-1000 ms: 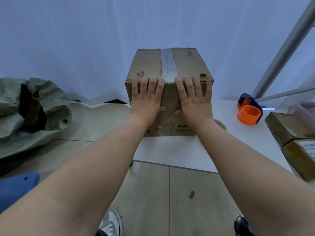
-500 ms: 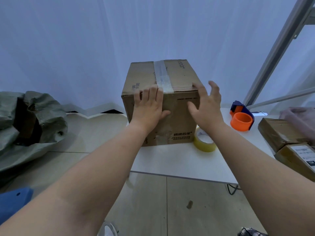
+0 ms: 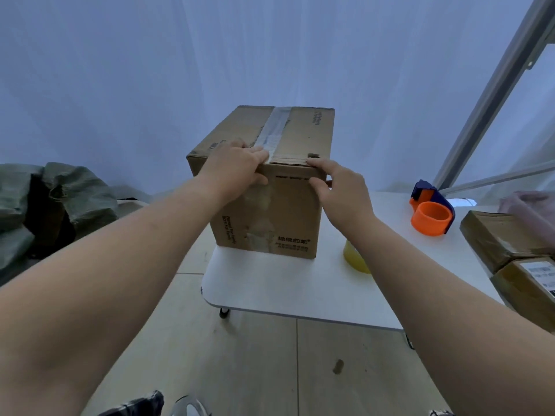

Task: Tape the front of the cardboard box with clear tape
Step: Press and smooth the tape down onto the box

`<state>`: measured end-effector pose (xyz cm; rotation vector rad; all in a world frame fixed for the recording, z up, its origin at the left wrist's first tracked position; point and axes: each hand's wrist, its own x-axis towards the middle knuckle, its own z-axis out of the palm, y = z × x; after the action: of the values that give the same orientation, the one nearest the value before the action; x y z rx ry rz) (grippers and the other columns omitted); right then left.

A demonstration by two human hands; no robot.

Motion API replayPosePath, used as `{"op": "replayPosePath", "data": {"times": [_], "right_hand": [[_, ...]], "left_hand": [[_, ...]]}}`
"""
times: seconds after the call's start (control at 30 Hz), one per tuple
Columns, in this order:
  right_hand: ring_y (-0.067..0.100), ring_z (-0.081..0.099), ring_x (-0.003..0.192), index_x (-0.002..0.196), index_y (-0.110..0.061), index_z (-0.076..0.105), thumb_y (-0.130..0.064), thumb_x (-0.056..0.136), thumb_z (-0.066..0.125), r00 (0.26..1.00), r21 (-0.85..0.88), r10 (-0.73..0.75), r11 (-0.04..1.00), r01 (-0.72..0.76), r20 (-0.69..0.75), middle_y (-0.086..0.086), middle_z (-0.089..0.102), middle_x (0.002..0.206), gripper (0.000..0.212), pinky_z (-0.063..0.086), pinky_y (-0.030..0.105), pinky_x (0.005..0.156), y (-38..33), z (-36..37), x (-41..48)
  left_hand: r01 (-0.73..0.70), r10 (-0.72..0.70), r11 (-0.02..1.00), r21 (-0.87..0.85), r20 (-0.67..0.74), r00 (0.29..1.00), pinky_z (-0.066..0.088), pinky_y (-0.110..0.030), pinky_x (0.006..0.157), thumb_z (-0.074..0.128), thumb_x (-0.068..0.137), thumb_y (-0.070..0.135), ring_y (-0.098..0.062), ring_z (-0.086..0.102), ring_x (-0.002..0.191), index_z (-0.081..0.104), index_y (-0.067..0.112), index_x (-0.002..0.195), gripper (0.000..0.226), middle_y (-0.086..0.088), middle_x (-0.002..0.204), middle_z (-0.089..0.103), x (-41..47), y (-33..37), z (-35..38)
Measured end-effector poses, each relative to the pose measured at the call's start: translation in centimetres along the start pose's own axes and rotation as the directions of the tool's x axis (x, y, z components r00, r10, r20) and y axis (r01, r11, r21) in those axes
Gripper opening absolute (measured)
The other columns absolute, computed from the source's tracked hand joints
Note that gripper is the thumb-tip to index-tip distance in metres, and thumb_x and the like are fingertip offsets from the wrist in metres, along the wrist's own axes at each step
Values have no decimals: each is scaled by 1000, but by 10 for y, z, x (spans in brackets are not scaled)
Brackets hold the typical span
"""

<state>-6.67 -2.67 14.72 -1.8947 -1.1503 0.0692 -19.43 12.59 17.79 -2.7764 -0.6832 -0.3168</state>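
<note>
The cardboard box (image 3: 270,211) stands upright on the left end of a white table (image 3: 285,289), turned a little so one corner edge faces me. A strip of clear tape (image 3: 277,127) runs along the seam on its top. My left hand (image 3: 237,166) lies over the top front edge, fingers on the tape's near end and thumb on the front face. My right hand (image 3: 339,187) clasps the top right corner of the front face. A yellowish roll of clear tape (image 3: 354,259) stands on the table right of the box, partly hidden by my right forearm.
An orange and blue tape dispenser (image 3: 432,214) sits on the table at the right. Two more cardboard parcels (image 3: 504,238) lie at the right edge. A green sack (image 3: 60,199) slumps on the floor at left. A slanted metal post (image 3: 495,85) rises at the right.
My right hand, lifted off the box half a second ago, is back on its top right corner. The box has turned slightly, and my left hand stays on the top edge.
</note>
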Motion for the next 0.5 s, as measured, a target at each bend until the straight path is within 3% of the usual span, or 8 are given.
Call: {"op": "replayPosePath", "data": {"times": [0.1,0.17,0.23,0.37,0.5], "right_hand": [[20,63,99,123,-27,61,-18,93,53,999,-1,6,1000,-6,-41,-2,65,123,32,49,35,94,1,-1,1],[10,61,80,119,-28,64,-16,92,55,999,10,8,1000,-8,-52,-2,68,117,31,49,27,86,6,-6,1],[5,55,68,117,-28,66,-15,91,57,997,23,19,1000,-17,-77,-4,69,115,31,48,24,82,9,-11,0],[19,66,92,114,-26,68,-15,90,59,997,44,37,998,-34,-67,-3,69,115,29,52,35,93,6,-18,-4],[22,62,106,124,-25,60,-14,93,52,1000,-114,10,993,-10,2,1,65,123,34,49,38,97,-4,-23,-10]], "left_hand": [[-41,36,998,-55,-74,997,40,-39,100,55,91,36,-26,52,119,57,10,124,42,-6,126,62,-6,-1,2],[-91,72,987,-132,-141,987,40,-37,101,55,92,33,-25,56,118,61,8,120,38,-8,124,64,-13,0,3],[-107,67,964,-242,-170,983,35,-34,108,54,93,31,-23,51,126,59,10,127,41,-8,132,59,-19,4,3],[-84,16,918,-387,-176,984,28,-29,113,54,94,28,-18,43,134,51,12,134,43,-6,140,51,-28,7,4],[-53,18,929,-365,-98,995,32,-35,113,49,97,26,-20,41,135,48,12,137,43,-5,144,48,-32,11,-7]]}}
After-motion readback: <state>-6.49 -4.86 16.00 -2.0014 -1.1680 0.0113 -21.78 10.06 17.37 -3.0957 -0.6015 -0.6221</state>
